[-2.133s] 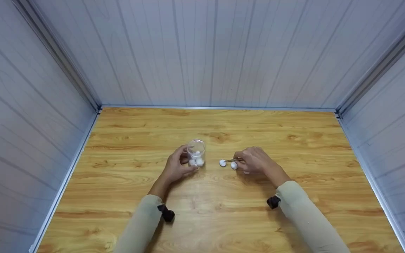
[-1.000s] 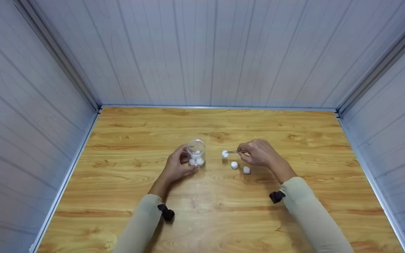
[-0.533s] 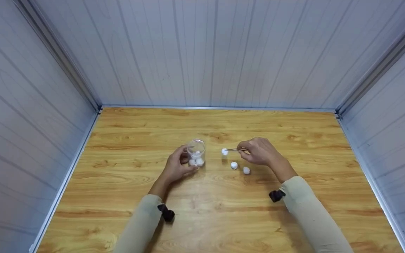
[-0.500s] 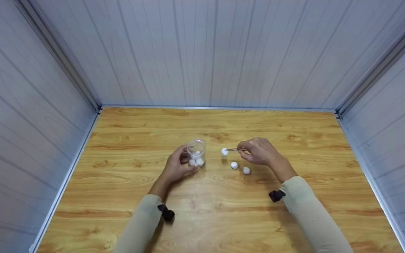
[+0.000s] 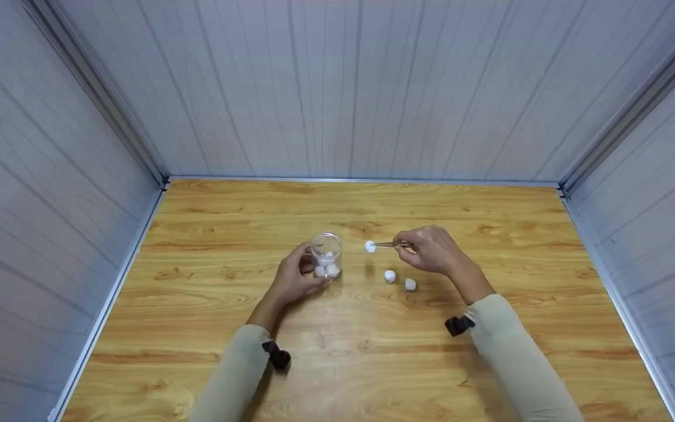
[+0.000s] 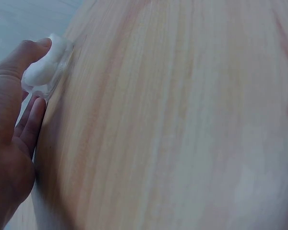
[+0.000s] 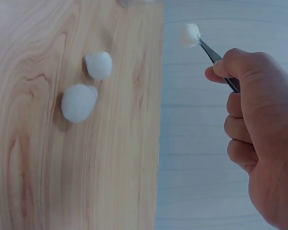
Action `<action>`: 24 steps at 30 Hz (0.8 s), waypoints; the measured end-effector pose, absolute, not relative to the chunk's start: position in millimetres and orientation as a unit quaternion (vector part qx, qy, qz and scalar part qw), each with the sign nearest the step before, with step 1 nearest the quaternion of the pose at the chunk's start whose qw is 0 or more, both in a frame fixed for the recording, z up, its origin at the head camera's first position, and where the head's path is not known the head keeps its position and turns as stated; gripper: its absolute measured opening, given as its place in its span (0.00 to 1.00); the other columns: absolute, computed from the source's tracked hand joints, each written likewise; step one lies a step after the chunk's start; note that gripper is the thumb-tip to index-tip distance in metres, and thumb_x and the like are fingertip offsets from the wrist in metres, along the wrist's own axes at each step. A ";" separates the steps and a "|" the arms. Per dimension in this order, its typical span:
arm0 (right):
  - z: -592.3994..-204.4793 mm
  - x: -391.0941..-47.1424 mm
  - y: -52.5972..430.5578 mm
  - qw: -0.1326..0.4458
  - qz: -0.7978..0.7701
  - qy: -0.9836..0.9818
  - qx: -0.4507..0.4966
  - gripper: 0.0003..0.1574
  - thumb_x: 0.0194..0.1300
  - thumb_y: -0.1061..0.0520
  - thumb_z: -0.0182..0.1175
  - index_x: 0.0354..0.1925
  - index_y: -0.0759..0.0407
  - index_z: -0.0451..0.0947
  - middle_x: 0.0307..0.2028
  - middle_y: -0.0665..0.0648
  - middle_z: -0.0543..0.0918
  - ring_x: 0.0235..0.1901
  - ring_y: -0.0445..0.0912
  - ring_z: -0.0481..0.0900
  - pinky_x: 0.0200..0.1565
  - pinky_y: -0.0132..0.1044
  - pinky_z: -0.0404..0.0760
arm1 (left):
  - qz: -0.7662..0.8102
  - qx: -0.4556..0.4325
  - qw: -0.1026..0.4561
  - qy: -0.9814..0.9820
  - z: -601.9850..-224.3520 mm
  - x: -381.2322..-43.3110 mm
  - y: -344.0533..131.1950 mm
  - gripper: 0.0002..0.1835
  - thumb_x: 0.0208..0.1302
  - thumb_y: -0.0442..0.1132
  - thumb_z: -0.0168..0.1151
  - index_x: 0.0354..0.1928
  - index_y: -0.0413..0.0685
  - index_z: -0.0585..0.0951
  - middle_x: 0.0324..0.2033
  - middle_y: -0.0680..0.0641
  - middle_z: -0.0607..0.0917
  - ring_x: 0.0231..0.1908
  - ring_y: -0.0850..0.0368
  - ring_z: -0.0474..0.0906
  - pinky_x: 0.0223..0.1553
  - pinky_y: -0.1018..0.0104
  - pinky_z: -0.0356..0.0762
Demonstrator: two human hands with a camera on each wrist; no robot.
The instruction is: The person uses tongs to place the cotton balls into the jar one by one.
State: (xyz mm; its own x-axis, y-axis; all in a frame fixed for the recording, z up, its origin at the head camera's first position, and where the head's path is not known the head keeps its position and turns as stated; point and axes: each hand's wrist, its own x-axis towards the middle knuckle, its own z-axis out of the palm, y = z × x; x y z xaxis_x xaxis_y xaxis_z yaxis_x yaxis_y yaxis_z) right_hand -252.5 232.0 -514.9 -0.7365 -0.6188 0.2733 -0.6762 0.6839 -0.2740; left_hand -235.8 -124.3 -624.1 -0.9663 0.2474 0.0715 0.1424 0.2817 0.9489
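My left hand [image 5: 294, 278] grips a clear glass jar [image 5: 327, 241] that stands on the table. Several white cotton balls [image 6: 42, 67] lie inside the jar. With the right hand [image 5: 433, 249] I pinch a pair of metal tweezers [image 7: 211, 51] between thumb and forefinger. A cotton ball [image 7: 189, 35] is clamped in the tweezer tips, raised above the table a little right of the jar. Two more cotton balls [image 5: 389, 276] [image 7: 79, 103] rest on the table below my right hand.
The wood-patterned table [image 5: 337, 375] is bounded by pale panel walls [image 5: 337, 88] at the back and both sides. Black wrist cameras [image 5: 279, 356] are strapped at the sleeve cuffs.
The tweezers have picked a cotton ball off the table and raised it. My right hand has moved up and away, uncovering the two other balls. The left hand and jar stay still.
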 end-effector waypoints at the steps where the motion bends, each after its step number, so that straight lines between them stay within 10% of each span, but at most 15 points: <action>1: -514.5 -252.3 231.5 0.081 0.185 -0.913 0.353 0.08 0.77 0.59 0.68 0.46 0.59 0.93 0.37 0.59 0.97 0.29 0.52 0.92 0.28 0.47 0.87 | 0.588 0.120 0.046 0.798 -624.1 -235.6 -124.4 0.44 0.59 0.27 0.85 0.77 0.40 0.76 0.63 0.32 0.86 0.64 0.38 0.87 0.66 0.61 0.89; 24: -510.2 -251.3 218.8 0.107 0.284 -0.889 0.343 0.09 0.78 0.60 0.69 0.49 0.62 0.92 0.36 0.62 0.96 0.25 0.49 0.87 0.29 0.41 0.85 | 0.583 0.118 0.048 0.802 -623.7 -235.7 -123.5 0.44 0.59 0.27 0.84 0.77 0.42 0.76 0.61 0.32 0.86 0.62 0.39 0.88 0.66 0.57 0.90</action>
State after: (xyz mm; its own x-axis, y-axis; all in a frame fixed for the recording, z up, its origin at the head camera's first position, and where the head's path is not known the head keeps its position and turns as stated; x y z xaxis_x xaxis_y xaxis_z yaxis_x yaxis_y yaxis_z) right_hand -251.3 218.8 -510.2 -0.7421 -0.5486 0.3851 -0.6702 0.6042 -0.4309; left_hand -235.7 -123.5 -623.7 -0.9676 0.2450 0.0604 0.1330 0.2920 0.9471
